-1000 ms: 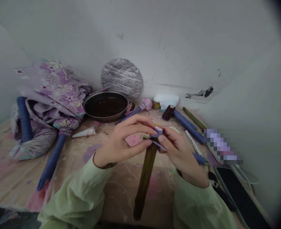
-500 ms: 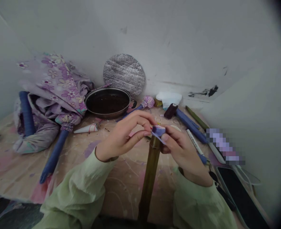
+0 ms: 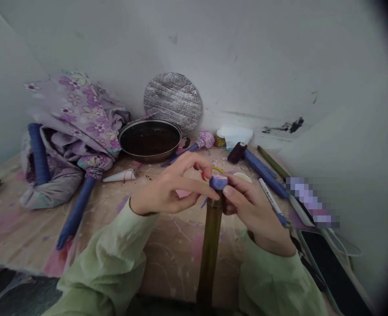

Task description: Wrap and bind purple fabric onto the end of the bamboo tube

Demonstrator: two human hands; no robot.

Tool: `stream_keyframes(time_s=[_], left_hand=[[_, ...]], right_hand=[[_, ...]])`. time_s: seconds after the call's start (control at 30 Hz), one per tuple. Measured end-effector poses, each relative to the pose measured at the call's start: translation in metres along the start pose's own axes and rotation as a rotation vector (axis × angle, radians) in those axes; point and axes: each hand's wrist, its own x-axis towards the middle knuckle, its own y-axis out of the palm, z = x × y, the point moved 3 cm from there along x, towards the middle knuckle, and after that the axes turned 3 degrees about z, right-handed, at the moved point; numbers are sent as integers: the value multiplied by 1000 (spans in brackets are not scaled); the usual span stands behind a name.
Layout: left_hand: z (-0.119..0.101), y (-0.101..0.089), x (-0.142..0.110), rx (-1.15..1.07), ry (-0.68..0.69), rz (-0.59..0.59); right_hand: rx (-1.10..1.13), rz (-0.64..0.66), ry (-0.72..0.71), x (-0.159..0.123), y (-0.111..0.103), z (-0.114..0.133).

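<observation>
A brown-green bamboo stick point(image 3: 210, 245) stands upright in front of me, its top end wrapped in a strip of purple cloth point(image 3: 218, 181). My right hand point(image 3: 251, 210) is closed around the top, with the thumb pressed on the purple wrap. On the other side, my left hand point(image 3: 177, 184) grips the wrap between a bent upper finger and a straighter one pressing just below it. A short blue tail of cloth hangs near the left fingertips. Red and yellow bits show behind the wrap, too small to name.
Floral fabric point(image 3: 82, 105) and blue-wrapped sticks point(image 3: 77, 213) lie at left. A black pan point(image 3: 149, 139), silvery round mat point(image 3: 173, 101) and dark thread spool point(image 3: 236, 153) stand behind. At right are a white marker point(image 3: 269, 196) and a phone point(image 3: 335, 267).
My left fingers have shifted from pinching the purple strip's loose end to pressing against the wrap and stick top. The strip now lies closer around the end. My right hand stays in place.
</observation>
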Motion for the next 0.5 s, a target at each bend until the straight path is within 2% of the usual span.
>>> stream_keyframes(time_s=[0.2,0.33,0.5], left_hand=[[0,0,-1,-37,51,67],[-2,0,-3,-125,8,-1],[-4,3,0,-242,-146,-136]], right_hand=[[20,26,31,0,1,-2],[0,42,19,0,2,-1],[-40,84,16,0,4,-3]])
